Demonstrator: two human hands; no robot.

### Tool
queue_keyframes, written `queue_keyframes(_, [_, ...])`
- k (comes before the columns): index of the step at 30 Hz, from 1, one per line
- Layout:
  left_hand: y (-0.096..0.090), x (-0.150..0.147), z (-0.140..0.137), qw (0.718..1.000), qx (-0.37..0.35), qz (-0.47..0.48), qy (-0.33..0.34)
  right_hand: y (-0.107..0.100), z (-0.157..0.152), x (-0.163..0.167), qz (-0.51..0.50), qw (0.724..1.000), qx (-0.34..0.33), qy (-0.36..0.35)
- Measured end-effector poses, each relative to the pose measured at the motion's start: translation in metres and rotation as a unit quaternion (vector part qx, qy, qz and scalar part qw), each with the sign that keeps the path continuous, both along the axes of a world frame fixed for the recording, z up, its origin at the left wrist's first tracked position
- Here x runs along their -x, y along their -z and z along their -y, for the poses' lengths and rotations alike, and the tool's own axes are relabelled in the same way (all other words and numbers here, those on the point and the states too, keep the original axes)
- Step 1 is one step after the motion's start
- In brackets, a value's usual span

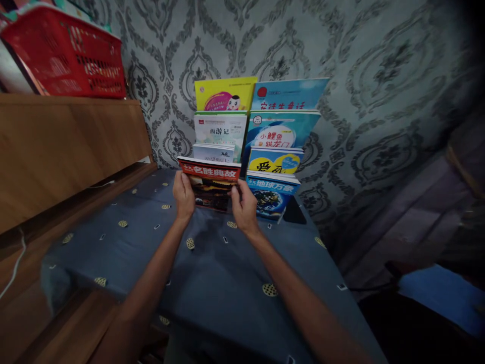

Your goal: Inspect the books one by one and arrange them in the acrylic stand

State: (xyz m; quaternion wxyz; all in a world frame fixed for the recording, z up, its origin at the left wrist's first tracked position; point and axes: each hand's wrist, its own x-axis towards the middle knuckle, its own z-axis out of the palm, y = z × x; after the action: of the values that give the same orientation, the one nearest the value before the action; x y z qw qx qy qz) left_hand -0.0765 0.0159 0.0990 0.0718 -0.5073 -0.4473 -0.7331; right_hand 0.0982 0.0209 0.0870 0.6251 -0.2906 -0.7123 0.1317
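A blue patterned tablecloth (pixel 227 283) lay below a tiered rack of books (pixel 280 136). The red-titled book (pixel 210 182) stood at the rack's lowest left tier, cover facing the person, long axis crosswise. The left hand (pixel 184 197) and right hand (pixel 244 207) were closed on its side edges.

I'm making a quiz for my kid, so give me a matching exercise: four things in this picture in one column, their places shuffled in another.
Things:
1. red basket
2. red-topped book
3. yellow book
4. blue cloth

Places:
A. held by left hand and right hand
B. spread over the table
C. on the wooden cabinet
D. top left of the book rack

Pairs: 1-C, 2-A, 3-D, 4-B
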Motion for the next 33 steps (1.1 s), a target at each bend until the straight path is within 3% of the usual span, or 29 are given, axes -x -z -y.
queue_keyframes(6, [0.002,0.002,-0.019,1.0,-0.003,-0.025,0.017,0.009,-0.013,-0.006,0.004,1.0,0.0,-0.016])
queue_keyframes(17, [0.029,0.014,-0.039,0.999,0.031,-0.019,0.028,0.036,-0.033,-0.003,0.044,0.997,0.042,-0.04])
queue_keyframes(22, [0.033,0.018,-0.046,0.999,0.034,-0.012,0.041,0.041,-0.04,-0.004,0.065,0.997,0.031,-0.03])
queue_keyframes(28, [0.034,0.023,-0.046,0.998,0.019,-0.014,0.06,0.043,-0.042,-0.003,0.083,0.996,-0.004,-0.045])
queue_keyframes(33, [0.037,0.022,-0.043,0.998,0.022,-0.019,0.052,0.049,-0.045,-0.005,0.088,0.994,0.008,-0.06])
